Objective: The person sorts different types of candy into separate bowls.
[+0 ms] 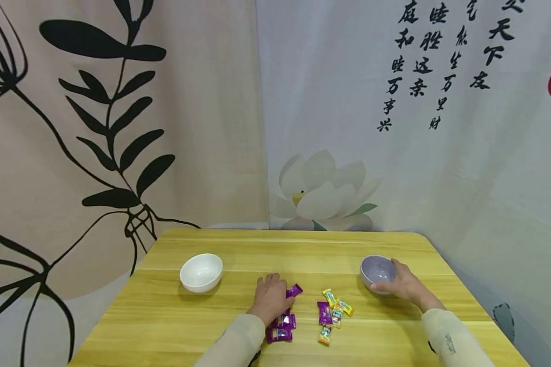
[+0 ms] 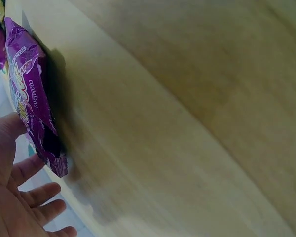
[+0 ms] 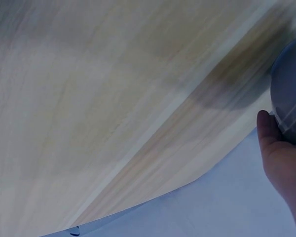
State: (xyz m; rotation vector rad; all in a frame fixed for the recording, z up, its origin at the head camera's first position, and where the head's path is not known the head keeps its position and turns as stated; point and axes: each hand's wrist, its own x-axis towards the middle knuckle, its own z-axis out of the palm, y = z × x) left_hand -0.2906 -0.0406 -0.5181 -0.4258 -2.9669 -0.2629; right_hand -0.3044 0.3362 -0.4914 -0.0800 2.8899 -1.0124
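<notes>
My left hand (image 1: pixel 271 298) is over a row of purple candy packets (image 1: pixel 280 334), partly hiding them. In the left wrist view its fingers are spread, with thumb and forefinger against a purple wrapper (image 2: pixel 29 84) printed "cocoaland". My right hand (image 1: pixel 406 285) grips the side of a small greyish-purple bowl (image 1: pixel 377 270), thumb at the near rim and fingers on the far side. The right wrist view shows only part of this bowl (image 3: pixel 291 94) at its edge. No contents are visible in the bowl.
A white bowl (image 1: pixel 201 273) stands at the left of the wooden table (image 1: pixel 165 331). Between the hands lie several yellow candies (image 1: pixel 337 315) and one purple packet (image 1: pixel 324 313). Printed curtains (image 1: pixel 220 127) hang behind the table.
</notes>
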